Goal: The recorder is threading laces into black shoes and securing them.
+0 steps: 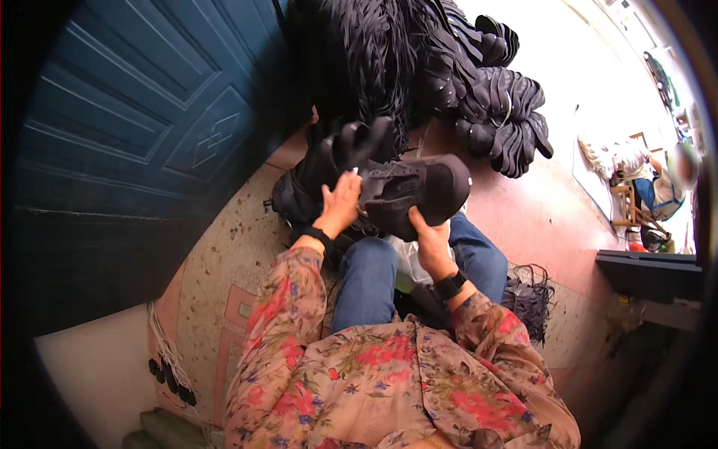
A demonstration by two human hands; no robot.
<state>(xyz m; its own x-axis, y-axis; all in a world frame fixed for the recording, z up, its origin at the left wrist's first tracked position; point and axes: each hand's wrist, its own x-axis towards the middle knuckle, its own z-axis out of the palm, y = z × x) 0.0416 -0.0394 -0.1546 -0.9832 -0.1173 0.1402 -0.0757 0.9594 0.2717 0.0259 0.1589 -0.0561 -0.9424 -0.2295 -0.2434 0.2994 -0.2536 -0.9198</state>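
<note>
A black shoe upper (419, 191), with its rounded toe to the right and its lace opening facing up, is held above my knees. My right hand (435, 243) grips its near edge, thumb on top and the other fingers hidden beneath. At the heel end, my left hand (342, 202) has its fingers drawn together close to the upper. A small pale bit shows at its fingertips, too small to name. Just beyond that hand, more dark pieces (351, 144) stick up, their shapes partly blurred.
Beyond my hands lie bundled black shoe uppers (501, 112) and a heap of black laces or strips (374, 52). A blue panelled door (142, 112) stands at left. Dark cords (527, 299) lie by my right knee. Another person (662, 191) sits at far right.
</note>
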